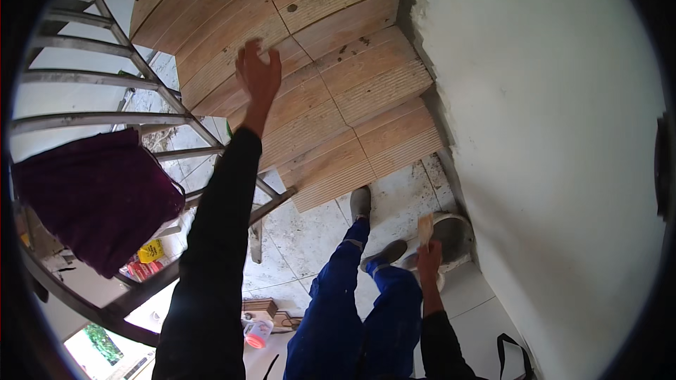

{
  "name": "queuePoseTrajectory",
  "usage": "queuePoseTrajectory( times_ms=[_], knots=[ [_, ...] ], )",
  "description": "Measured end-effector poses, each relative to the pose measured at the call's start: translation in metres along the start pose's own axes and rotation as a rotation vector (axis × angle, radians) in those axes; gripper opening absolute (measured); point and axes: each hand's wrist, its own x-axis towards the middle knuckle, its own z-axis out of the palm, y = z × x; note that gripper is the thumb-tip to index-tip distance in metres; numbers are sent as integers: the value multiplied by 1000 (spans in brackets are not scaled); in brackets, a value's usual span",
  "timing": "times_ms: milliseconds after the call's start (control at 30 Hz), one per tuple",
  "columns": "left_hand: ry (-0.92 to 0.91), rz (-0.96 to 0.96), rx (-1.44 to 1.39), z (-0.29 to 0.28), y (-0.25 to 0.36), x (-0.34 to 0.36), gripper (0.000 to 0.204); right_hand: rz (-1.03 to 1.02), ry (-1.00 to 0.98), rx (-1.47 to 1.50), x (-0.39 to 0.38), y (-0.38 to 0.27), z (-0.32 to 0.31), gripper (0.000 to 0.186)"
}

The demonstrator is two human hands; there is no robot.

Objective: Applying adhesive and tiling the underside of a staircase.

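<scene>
My left hand [258, 74] is raised in front of me with fingers spread, empty, against the wood-look tiled stair steps [331, 84]. My right hand [428, 257] hangs low by my right leg, shut on a small tan flat tool with a wooden handle [425, 229]. Both arms wear black sleeves. My legs in blue trousers [352, 309] and grey shoes [360, 203] stand at the foot of the steps.
A metal stair railing [105, 77] runs along the left, with a dark purple cloth [98, 197] draped over it. A white plastered wall [556, 134] fills the right. A grey bucket [454, 236] sits by the wall. A small pink-lidded container [257, 332] and boxes lie on the floor.
</scene>
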Motion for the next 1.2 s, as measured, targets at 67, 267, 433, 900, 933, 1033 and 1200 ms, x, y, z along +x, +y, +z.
queuePoseTrajectory(
  times_ms=[67, 267, 433, 900, 933, 1033, 1200],
  knots=[
    [61, 23, 74, 22, 14, 15, 48, 607, 161, -1188, 6, -29, -1, 31],
    [132, -30, 240, 36, -15, 142, 53, 353, 339, -530, 293, 50, 233, 25],
    [174, -101, 321, 81, 3, 129, 53, 348, 263, -586, 429, 89, 257, 29],
    [115, -80, 397, 76, -6, 133, 37, 66, 410, -665, 552, 151, 324, 31],
    [114, -79, 393, 77, -5, 134, 37, 31, 413, -692, 557, 154, 322, 31],
    [122, -63, 390, 78, -8, 134, 37, 176, 424, -691, 567, 159, 310, 31],
    [119, -50, 409, 76, -11, 133, 37, 178, 431, -615, 567, 156, 320, 32]
  ],
)
